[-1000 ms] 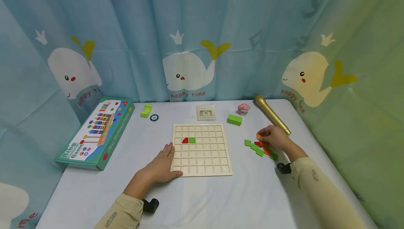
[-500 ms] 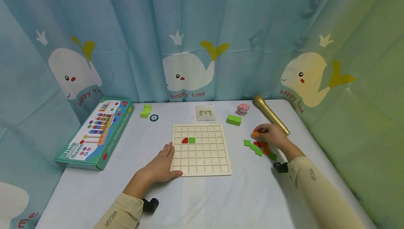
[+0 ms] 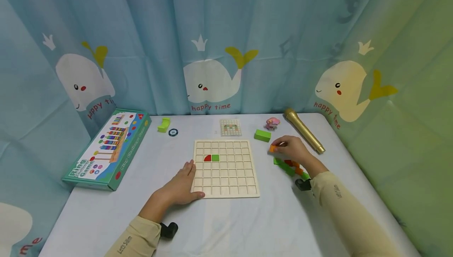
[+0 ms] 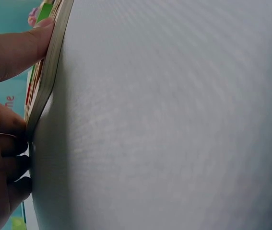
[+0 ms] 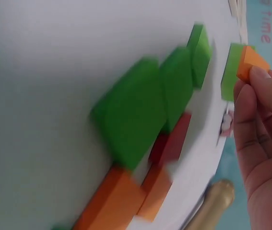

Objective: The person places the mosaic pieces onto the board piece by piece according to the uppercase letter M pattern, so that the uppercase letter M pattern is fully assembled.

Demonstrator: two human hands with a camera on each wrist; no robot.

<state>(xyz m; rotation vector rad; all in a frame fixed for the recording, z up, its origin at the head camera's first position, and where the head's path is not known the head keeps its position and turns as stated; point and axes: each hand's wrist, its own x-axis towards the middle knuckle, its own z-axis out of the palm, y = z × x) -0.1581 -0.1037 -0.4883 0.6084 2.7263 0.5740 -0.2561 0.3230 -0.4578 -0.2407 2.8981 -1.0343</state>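
A pale wooden grid board (image 3: 226, 174) lies mid-table, with a red quarter-round tile (image 3: 207, 158) and a green square tile (image 3: 215, 158) side by side in its cells. My left hand (image 3: 182, 184) rests at the board's left edge, fingers along its side and thumb on the near corner, as the left wrist view also shows. Between thumb and fingers my right hand (image 3: 291, 148) pinches an orange tile (image 5: 251, 61), right of the board. Beneath and beside that hand lie loose green tiles (image 5: 136, 110), a red tile (image 5: 174, 139) and orange tiles (image 5: 114, 199).
Behind the board are a small pattern card (image 3: 230, 127), a green block (image 3: 262, 135) and a pink figurine (image 3: 273, 123). A gold microphone (image 3: 304, 131) lies back right. At left are a game box (image 3: 107, 148), a light-green curved piece (image 3: 164, 124) and a round token (image 3: 173, 132).
My right hand has lifted the orange tile off the loose pile and carried it left, toward the board. The left hand has stayed at the board's edge.
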